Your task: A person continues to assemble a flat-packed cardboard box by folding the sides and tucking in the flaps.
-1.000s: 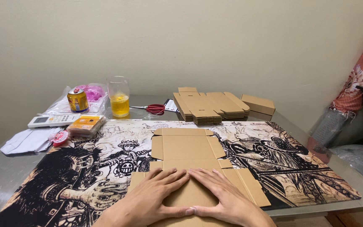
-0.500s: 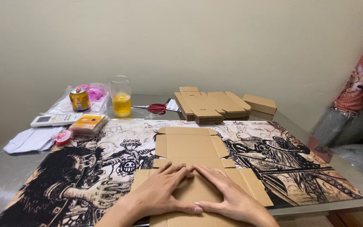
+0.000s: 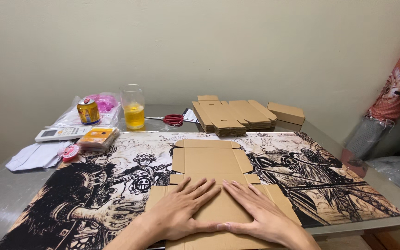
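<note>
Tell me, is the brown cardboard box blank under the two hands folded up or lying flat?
Lying flat. The brown cardboard box blank is spread on the printed mat, flaps out, with the left hand and right hand pressing it.

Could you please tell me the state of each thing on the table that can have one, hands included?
Cardboard blank: unfolded, lying flat on the mat.
Left hand: open, palm pressed on the blank.
Right hand: open, palm pressed on the blank.
Stack of blanks: flat, piled up.
Small box: folded up, closed.
Glass: upright, partly full of yellow drink.
Can: upright.
Scissors: lying flat; blades unclear.
</note>
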